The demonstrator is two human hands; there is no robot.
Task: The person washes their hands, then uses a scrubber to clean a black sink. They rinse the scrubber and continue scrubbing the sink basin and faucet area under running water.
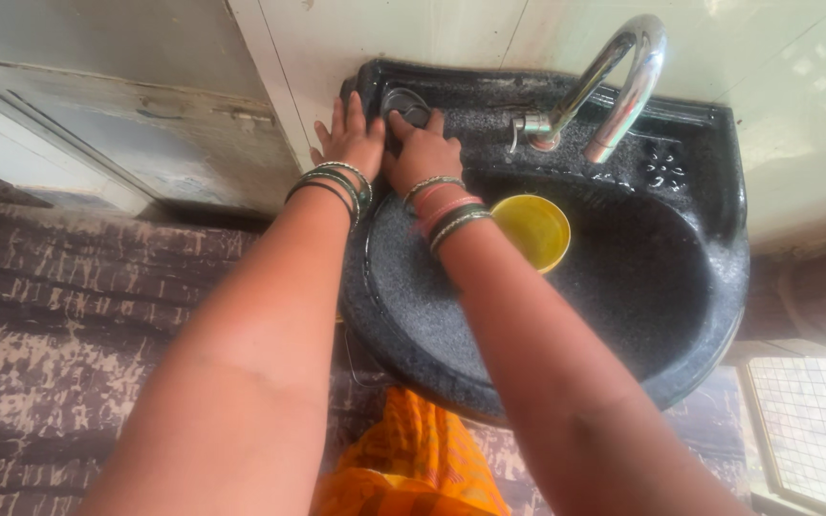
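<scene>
An orange cloth [413,468] is hanging nearest. Past it, a yellow cup [532,229] is sitting empty in the black sink [642,287]. Both hands are resting at the sink's back corner. The left hand [351,143] is lying flat and open. The right hand [423,151] is curling over a small round dish [405,103], probably washing it. The tap [614,76] is standing behind, not running.

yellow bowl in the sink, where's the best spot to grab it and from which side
Probably by the rim of the yellow bowl, on its right side, coming from above. It sits open side up in the black sink basin, and the right forearm crosses its left edge. The faucet arches above and behind, so stay low with thumb inside and fingers outside.
</scene>
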